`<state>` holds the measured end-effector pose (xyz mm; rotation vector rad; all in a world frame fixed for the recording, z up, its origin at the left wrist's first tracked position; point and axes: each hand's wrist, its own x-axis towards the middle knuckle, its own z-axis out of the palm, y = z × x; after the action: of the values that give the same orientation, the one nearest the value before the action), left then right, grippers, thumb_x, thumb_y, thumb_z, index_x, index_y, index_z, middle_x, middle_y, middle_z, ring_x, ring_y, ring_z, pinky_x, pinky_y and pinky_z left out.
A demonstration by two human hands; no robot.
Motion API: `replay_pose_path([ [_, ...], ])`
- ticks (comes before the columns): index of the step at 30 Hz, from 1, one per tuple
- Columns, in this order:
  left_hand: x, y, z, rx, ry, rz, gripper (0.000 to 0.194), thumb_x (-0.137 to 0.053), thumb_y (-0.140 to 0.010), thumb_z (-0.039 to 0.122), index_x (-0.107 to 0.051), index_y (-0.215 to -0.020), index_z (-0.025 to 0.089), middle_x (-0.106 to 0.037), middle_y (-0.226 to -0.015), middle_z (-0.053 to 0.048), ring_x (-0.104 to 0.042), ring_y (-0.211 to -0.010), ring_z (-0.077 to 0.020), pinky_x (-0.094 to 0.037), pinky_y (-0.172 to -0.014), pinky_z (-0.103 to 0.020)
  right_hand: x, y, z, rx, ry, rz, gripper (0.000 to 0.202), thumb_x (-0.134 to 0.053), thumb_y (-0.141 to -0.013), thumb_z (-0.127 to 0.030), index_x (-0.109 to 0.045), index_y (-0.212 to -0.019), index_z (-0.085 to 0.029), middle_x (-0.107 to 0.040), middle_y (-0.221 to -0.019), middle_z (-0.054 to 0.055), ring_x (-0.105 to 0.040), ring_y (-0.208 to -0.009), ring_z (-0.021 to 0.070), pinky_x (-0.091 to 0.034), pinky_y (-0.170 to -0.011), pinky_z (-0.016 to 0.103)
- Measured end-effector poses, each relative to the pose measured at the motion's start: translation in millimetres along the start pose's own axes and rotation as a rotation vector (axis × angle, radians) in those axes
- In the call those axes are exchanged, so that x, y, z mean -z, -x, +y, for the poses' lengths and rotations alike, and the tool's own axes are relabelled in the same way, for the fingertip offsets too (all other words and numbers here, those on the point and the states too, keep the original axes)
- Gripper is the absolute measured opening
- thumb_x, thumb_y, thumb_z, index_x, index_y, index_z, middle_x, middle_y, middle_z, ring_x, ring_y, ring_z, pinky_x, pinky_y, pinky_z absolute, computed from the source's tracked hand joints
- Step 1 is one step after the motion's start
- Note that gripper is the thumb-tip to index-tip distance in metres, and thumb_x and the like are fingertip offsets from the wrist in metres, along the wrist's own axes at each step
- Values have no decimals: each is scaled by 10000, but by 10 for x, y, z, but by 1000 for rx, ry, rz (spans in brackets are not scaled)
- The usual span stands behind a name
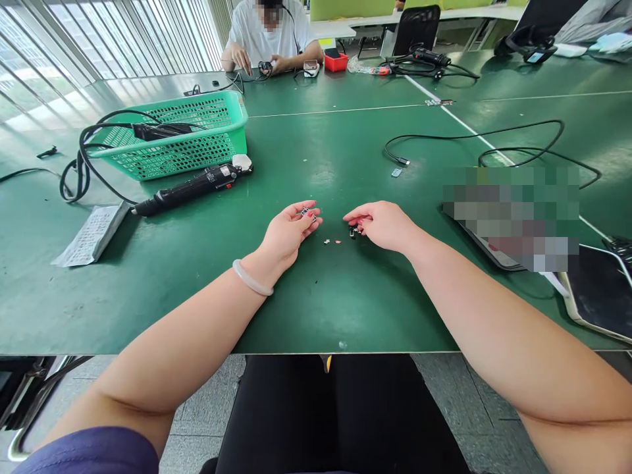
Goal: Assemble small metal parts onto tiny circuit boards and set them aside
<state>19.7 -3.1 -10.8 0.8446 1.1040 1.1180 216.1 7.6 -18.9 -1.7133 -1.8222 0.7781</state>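
Observation:
Just left of the middle, my left hand [292,227] is closed over small metallic pieces [307,212], pinned under the thumb against the fingers. Too little of them shows to tell their kind. My right hand [384,224] hovers low over the green table [316,303], its fingers bent down around a small black-and-silver part [352,232]. Whether that part touches the tabletop I cannot tell. Between the hands lie a tiny whitish bit [326,241] and a tiny copper-coloured bit [338,241].
A black electric screwdriver [197,187] lies before a green basket [178,148] with cables, beside a paper-covered block [93,234]. At right are a thin black cable [444,137], a dark flat item partly blurred [494,243] and a tablet-like device [602,286]. Across the table sits another person [271,39].

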Motion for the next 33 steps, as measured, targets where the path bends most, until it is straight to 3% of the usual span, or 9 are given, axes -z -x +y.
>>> replay_pose_path([
  [6, -5, 34, 4, 28, -61, -68, 372, -517, -769, -83, -666, -1039, 124, -665, -1057, -70, -668, -885, -107, -483, -1031, -328, 18, 16, 4, 36, 11, -93, 241, -645, -698, -54, -766, -800, -235, -727, -712, -5, -661, -666, 159, -554, -752, 360],
  [11, -18, 36, 3, 45, -99, -85, 335, -513, -783, -84, -649, -1022, 107, -672, -1027, -74, -683, -849, -104, -491, -1014, -334, -49, 33, -27, 66, 7, -59, 191, -619, -740, -79, -738, -755, -228, -717, -730, -8, -642, -688, 151, -528, -756, 360],
  [15, -20, 36, -10, 36, -107, -121, 257, -557, -803, -50, -631, -987, 113, -698, -975, -64, -686, -836, -104, -496, -988, -341, -71, 40, -27, 71, -350, -58, 124, -697, -741, -175, -725, -861, -190, -709, -761, 14, -636, -691, 139, -540, -753, 357],
  [18, -25, 50, -25, 18, -111, -183, 246, -610, -784, -30, -622, -979, 119, -720, -905, -51, -686, -802, -108, -506, -950, -355, -90, 71, -63, 80, -651, -64, 245, -804, -671, -310, -704, -849, -176, -695, -750, 23, -642, -696, 145, -555, -722, 348],
  [21, -32, 66, -42, 5, -109, -260, 250, -639, -777, -7, -611, -992, 117, -734, -822, -42, -687, -736, -109, -515, -918, -368, -122, 119, -130, 92, -789, -64, 344, -858, -606, -387, -689, -821, -179, -686, -744, 21, -643, -682, 143, -550, -689, 335],
  [26, -39, 87, -53, -24, -99, -315, 236, -673, -769, 34, -615, -979, 124, -749, -787, -34, -697, -730, -118, -521, -916, -372, -182, 165, -206, 88, -721, 43, 331, -854, -588, -411, -691, -770, -187, -675, -707, 13, -587, -636, 126, -490, -599, 299],
  [33, -42, 109, -32, -69, -147, -318, 305, -664, -779, 41, -676, -1076, 108, -765, -904, -65, -705, -782, -134, -518, -954, -396, -194, 151, -207, 95, -677, 143, 260, -832, -596, -347, -695, -753, -193, -673, -693, 2, -565, -634, 119, -482, -634, 304],
])
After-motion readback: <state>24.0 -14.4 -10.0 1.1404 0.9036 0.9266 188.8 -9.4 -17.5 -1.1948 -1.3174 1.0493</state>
